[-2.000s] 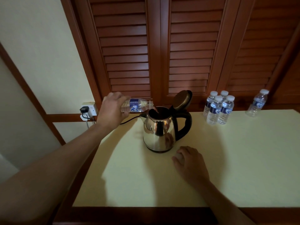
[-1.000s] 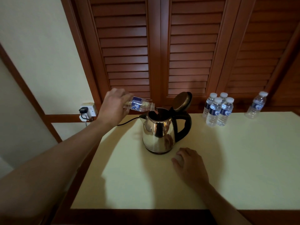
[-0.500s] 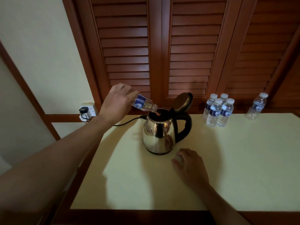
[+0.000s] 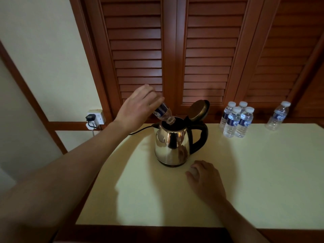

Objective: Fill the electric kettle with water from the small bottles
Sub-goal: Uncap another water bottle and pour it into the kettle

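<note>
The left hand's grip wraps round the base end of a small water bottle, fingers and thumb curled about it. The bottle tilts steeply, neck down, its uncapped mouth at the open top of the electric kettle. A blue label with white print bands the bottle, but the writing is too small to read. The steel kettle stands upright on the table, its lid hinged up and back and its black handle pointing right. No brand shows on its body. The right hand rests on the table just in front of the kettle and apart from it, its grip curled over a small white round piece. What that piece is I cannot tell. Four capped bottles with the same blue labels stand bunched together near the table's back edge, right of the kettle. A fifth bottle stands alone further right. A black cord runs from behind the kettle over the table's left edge to a black plug in a white wall socket. The kettle sits near the back left corner; bare cream surface spreads wide in front and to the right, bordered by a dark wooden edge. Brown louvred doors rise straight behind the table.
</note>
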Tool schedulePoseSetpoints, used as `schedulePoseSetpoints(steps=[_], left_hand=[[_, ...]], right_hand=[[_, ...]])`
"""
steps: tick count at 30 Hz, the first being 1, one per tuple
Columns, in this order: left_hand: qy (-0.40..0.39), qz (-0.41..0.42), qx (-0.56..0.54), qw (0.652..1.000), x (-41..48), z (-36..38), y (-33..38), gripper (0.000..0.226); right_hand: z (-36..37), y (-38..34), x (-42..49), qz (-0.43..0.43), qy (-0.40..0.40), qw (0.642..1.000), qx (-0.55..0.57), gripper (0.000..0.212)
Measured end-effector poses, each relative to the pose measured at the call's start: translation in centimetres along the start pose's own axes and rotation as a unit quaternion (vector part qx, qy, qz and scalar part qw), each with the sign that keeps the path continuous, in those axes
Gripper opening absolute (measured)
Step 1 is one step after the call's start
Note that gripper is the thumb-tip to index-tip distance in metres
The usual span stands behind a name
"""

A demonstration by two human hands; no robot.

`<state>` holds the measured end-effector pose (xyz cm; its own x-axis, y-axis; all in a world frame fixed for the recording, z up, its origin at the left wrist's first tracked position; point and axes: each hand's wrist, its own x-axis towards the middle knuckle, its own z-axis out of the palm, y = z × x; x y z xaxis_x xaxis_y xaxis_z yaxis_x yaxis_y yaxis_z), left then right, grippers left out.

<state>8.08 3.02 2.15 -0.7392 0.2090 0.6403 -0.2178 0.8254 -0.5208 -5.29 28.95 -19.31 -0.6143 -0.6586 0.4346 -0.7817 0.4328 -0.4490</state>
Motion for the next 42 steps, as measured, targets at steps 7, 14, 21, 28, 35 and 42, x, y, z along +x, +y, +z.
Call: schedulePoseSetpoints(steps=[7, 14, 21, 28, 35, 42], left_hand=[[0.010, -0.275, -0.102, 0.956, -4.2, 0.1, 3.3, 0.049], [-0.011, -0.475, -0.300, 0.827, -10.2, 0.3, 9.1, 0.057], [-0.043, -0.541, -0.397, 0.740, -12.3, 0.0, 14.8, 0.052], [-0.051, -0.568, -0.431, 0.699, -13.8, 0.5, 16.9, 0.041], [-0.079, -0.573, -0.446, 0.683, -14.3, 0.5, 16.8, 0.046], [-0.077, -0.565, -0.476, 0.670, -14.4, 0.3, 16.8, 0.049]], right_hand=[[-0.1, 0.0, -0.1, -0.001, -0.003, 1.000, -0.006, 0.026], [0.0, 0.0, 0.1, 0.002, -0.014, 1.000, -0.021, 0.026], [-0.2, -0.2, 0.1, -0.005, -0.005, 1.000, -0.022, 0.024], [-0.6, -0.2, 0.0, -0.005, -0.003, 1.000, -0.021, 0.027], [-2.7, -3.5, 0.3, -0.026, -0.010, 0.998, 0.063, 0.036], [-6.5, -11.8, 4.8, -0.122, -0.048, 0.975, 0.180, 0.036]])
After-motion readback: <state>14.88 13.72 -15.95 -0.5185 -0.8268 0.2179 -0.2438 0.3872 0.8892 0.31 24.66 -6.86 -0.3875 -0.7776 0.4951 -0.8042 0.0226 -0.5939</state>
